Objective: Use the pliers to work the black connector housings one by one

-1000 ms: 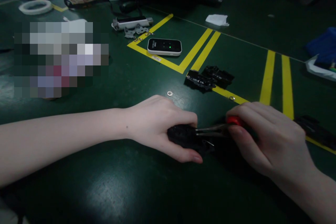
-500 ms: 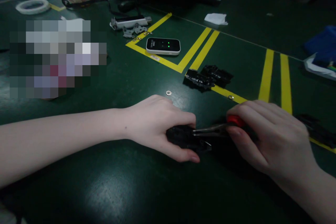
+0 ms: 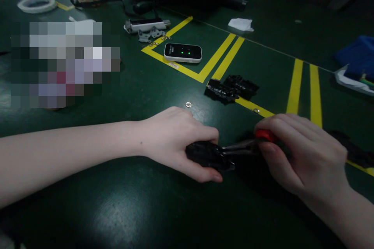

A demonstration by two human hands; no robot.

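My left hand (image 3: 182, 144) grips a black part (image 3: 207, 155) between thumb and fingers, low over the dark green table (image 3: 117, 210). To its right, my right hand (image 3: 304, 153) is closed around pliers (image 3: 241, 147) with a red handle. The jaws of the pliers point left and meet or overlap the right side of the black part; whether they clasp anything is too dark to tell. A small metal ring (image 3: 188, 105) lies just beyond my left hand. Another ring (image 3: 256, 111) rests on the yellow tape near my right hand.
Black parts (image 3: 232, 87) lie ahead of my hands, and another (image 3: 353, 148) is at the right. Farther back are a white-edged device (image 3: 182, 53) with green lights, metal brackets (image 3: 150, 34), a tape roll (image 3: 37, 4) and white paper (image 3: 241, 24). A pixelated patch covers the left.
My right hand and the pliers have shifted slightly to the right. The small bright piece at the black part's right end has dropped lower or closer to it. My left hand keeps its hold.
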